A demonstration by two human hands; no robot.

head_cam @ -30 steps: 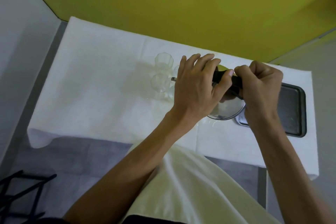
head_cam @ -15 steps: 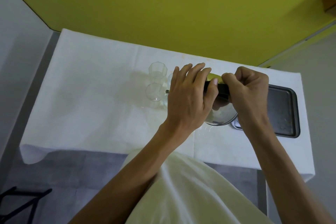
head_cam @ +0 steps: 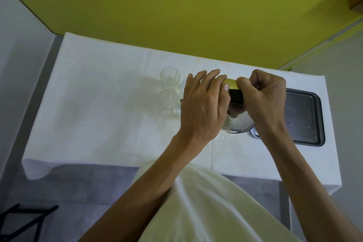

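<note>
The black-handled tool (head_cam: 236,94) with a yellow part is held above the bowl (head_cam: 238,124) on the table (head_cam: 102,92). The left hand (head_cam: 204,104) wraps over one end. The right hand (head_cam: 263,96) is clenched round the handle.

A simple kitchen-like corner: a white-clothed table (head_cam: 98,104), clear glasses (head_cam: 170,75), a dark baking tray (head_cam: 302,116), a yellow wall (head_cam: 176,15)

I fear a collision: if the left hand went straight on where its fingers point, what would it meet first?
Probably the yellow-and-black tool right at the fingertips of the left hand, then the right hand; depth is unclear.
</note>
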